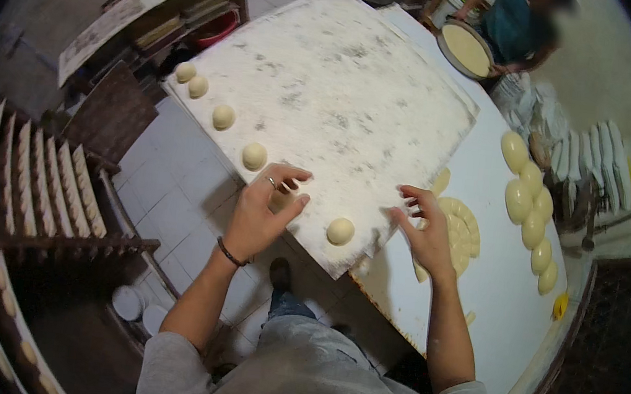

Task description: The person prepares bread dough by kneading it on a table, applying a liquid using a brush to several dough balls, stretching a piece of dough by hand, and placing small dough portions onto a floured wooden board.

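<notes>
My left hand (pixel 259 210) is over the near left edge of a floured board (pixel 321 67), its thumb and fingers apart around a dough ball (pixel 281 199). The hand partly hides that ball, and whether it touches it I cannot tell. Another dough ball (pixel 340 231) sits alone near the board's closest corner, between my hands. Up the left edge run more balls, the nearest being a round one (pixel 254 156). Beside the board's right edge my right hand (pixel 427 232) hovers with fingers spread and nothing in them, close to a disc of dough cut into pieces (pixel 459 231).
The board lies on a white table (pixel 496 308). Several oval dough lumps (pixel 533 229) line its right side. Across it, a person holds a round pan (pixel 465 50) of pale dough. Racks of shaped dough (pixel 32 183) stand left, and a side table (pixel 139 13) behind.
</notes>
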`<state>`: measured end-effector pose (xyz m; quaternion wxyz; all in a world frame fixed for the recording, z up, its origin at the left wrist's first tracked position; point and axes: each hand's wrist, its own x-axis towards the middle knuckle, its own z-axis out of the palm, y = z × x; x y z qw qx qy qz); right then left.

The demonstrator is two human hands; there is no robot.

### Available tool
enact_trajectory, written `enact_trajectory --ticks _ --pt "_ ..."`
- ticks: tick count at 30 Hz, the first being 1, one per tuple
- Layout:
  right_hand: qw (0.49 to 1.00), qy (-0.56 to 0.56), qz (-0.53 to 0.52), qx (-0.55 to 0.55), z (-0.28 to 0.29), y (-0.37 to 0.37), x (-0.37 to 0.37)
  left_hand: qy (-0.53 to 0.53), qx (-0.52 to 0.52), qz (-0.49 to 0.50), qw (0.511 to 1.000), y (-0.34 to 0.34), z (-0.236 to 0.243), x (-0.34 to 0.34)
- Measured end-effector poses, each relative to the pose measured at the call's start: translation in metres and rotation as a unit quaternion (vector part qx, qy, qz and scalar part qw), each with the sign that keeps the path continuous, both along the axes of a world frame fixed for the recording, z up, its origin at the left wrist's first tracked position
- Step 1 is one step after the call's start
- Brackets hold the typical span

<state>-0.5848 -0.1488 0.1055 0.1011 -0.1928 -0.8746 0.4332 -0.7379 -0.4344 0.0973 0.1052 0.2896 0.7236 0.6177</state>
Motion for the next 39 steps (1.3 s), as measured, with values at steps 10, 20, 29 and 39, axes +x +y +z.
enact_trajectory --ticks 10,20,29,39 --pt "0.897 -0.185 -0.392 0.090 -0.212 0.191 0.480 -0.383 -0.083 -0.257 0.883 0.207 -0.233 0.282" --pt "0.972 -0.038 -0.206 0.111 -0.253 0.195 0.502 -0.084 -0.330 -0.098 0.935 0.283 -0.244 0.370" --pt "0.912 -0.027 -0.376 0.163 -0.240 0.187 0.509 0.271 -0.241 -0.195 0.911 0.387 -0.223 0.453" --pt "0.894 -0.029 -0.382 0.232 -0.248 0.192 0.521 0.266 -0.124 -0.321 0.900 0.419 -0.223 0.454"
